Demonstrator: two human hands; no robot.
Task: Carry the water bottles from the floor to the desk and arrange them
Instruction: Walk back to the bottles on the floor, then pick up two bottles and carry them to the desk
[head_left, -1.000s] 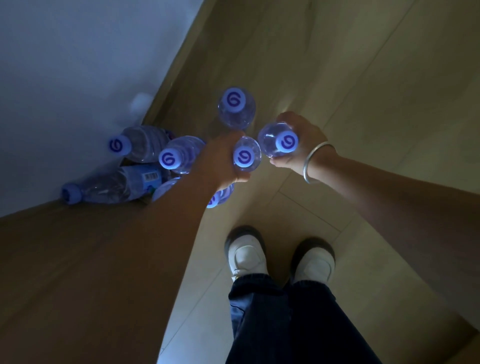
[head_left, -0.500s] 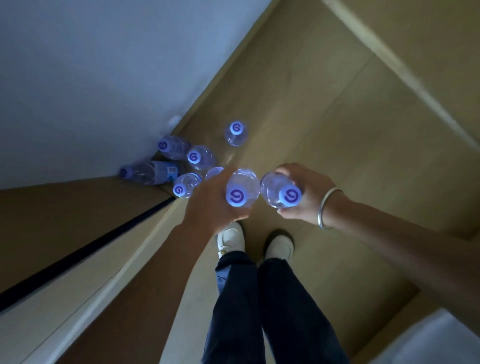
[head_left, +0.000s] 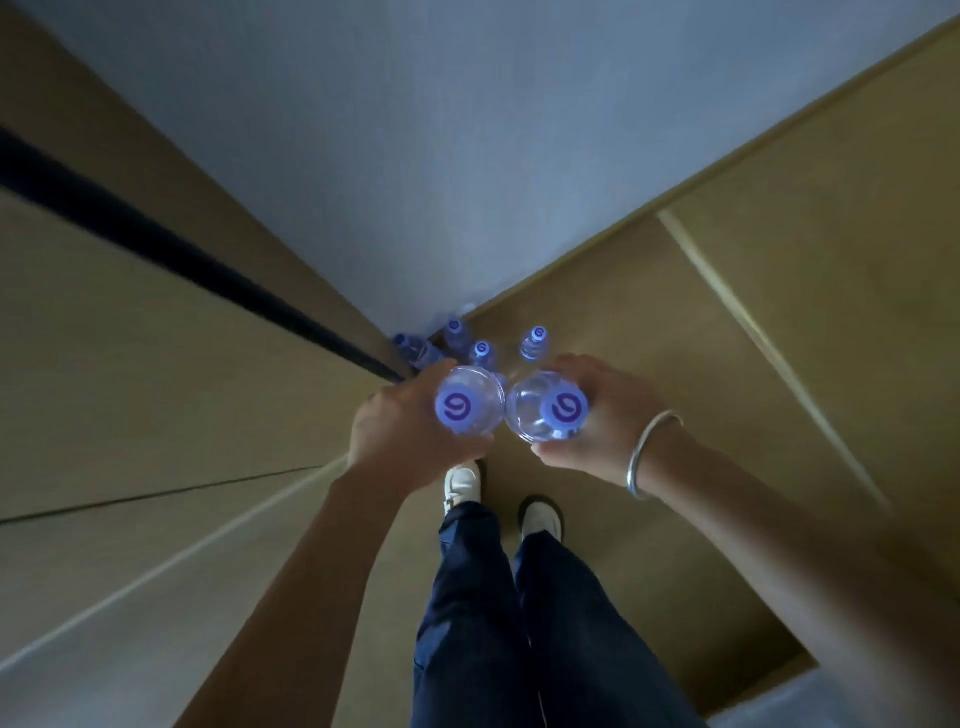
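The left hand and right hand are each gripping an upright bottle, left bottle and right bottle, caps pointing up, side by side.

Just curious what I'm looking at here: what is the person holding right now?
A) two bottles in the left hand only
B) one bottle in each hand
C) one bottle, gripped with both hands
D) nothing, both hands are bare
B: the left hand grips one water bottle and the right hand grips another bottle, side by side, caps facing the camera.
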